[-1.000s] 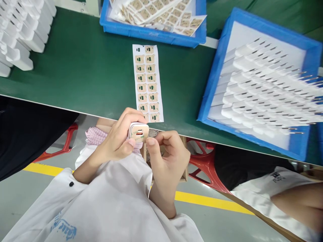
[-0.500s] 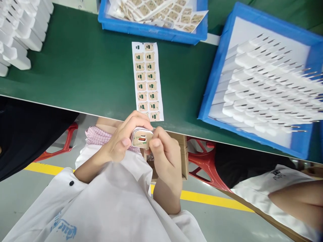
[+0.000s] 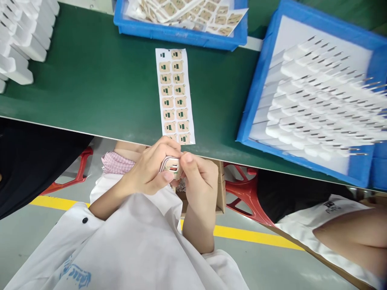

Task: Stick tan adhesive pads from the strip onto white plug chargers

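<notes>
A white charger [image 3: 165,162] with USB ports on its end face is held between my hands, just off the table's front edge. A tan adhesive sticker [image 3: 171,174] with green print lies on that face, around the ports. My left hand [image 3: 152,167] is wrapped round the charger, its thumb lying over the sticker's lower part. At the face's right edge, my right hand [image 3: 198,177] is closed, thumb tip on the upper right corner; whether it pinches the sticker's edge I cannot tell. Beyond my hands lies a white sheet of matching stickers [image 3: 173,96], its top left place bare.
A blue bin [image 3: 181,39] of sticker sheets stands at the back. Another blue bin [image 3: 252,108] on the right holds rows of white parts with metal pins [image 3: 317,104]. White housings [image 3: 22,44] stand at far left on the green table [image 3: 90,80]. A co-worker's arm [image 3: 350,233] is at right.
My left thumb has moved right onto the sticker's lower part. My right thumb has shifted up to the face's upper right corner. The charger has turned slightly.
</notes>
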### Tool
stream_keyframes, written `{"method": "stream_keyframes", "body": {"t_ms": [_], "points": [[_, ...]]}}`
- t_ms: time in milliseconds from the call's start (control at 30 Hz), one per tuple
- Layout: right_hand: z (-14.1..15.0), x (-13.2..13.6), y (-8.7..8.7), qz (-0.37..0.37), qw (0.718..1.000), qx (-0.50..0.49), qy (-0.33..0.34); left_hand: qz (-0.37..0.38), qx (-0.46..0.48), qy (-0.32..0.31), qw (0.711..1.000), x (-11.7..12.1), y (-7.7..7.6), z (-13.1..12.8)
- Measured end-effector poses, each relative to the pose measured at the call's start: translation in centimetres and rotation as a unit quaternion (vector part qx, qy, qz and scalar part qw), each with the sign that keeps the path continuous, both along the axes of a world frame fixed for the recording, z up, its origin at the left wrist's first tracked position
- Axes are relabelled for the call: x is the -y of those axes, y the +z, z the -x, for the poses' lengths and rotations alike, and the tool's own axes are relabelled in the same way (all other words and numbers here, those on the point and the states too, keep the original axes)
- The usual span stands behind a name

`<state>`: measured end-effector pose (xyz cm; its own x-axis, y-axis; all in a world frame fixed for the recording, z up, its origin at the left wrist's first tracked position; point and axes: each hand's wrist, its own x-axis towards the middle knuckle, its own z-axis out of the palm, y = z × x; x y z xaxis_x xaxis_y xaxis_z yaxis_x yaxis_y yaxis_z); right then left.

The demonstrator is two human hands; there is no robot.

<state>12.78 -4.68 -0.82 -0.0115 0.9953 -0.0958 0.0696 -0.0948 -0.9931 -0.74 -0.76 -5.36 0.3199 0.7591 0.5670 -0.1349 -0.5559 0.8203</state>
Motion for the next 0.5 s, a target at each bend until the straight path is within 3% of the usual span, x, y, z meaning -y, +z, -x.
{"method": "stream_keyframes", "body": {"t_ms": [100, 200, 300, 500], "points": [[0.0, -0.5, -0.1, 0.008, 1.000, -0.023, 0.006, 0.038, 0.007, -0.012, 0.999, 0.1, -0.3, 0.0], [0.1, -0.7, 0.6, 0.017, 0.997, 0.073, -0.014, 0.057, -0.019, -0.011, 0.998, 0.0, -0.4, 0.0], [0.3, -0.8, 1.3, 0.026, 0.988, 0.151, -0.035, 0.014, -0.043, 0.013, 0.999, -0.4, -0.3, -0.2], [0.5, -1.2, 0.7, 0.003, 0.993, 0.104, -0.054, -0.039, -0.044, 0.067, 0.996, 0.1, -0.3, -1.1]]}}
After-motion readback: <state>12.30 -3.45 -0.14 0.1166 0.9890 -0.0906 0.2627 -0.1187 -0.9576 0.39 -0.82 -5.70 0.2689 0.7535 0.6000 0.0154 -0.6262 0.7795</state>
